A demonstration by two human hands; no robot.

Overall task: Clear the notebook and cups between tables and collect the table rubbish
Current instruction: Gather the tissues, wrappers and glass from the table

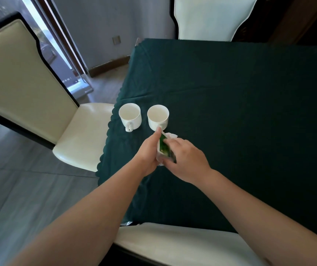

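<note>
1. Right, I've got both hands meeting over the near left part of the counter (230, 93), which is covered by a dark green cloth.
2. My left hand (148, 152) is curled around a small green-and-white packet (163, 148), thumb stretched up along its left side, the tip reaching nearly to the right cup.
3. My right hand (186, 160) comes in from the other side, fingers bent onto the packet's right edge and thumb tucked under near its lower end, so both hands grip the same item.
4. A bit of crumpled white paper (171, 135) pokes out just above the right hand's fingers, touching the packet's top; I cannot tell which hand holds it.
5. Two white cups stand upright just beyond the hands: the left cup (129, 117) near the cloth's scalloped edge with its handle facing me, the right cup (158, 117) just beside it, apart.
6. Cream chairs sit around the counter: one to the left (19, 73), one at the far side (211, 16), one under my arms (173, 244).
</note>
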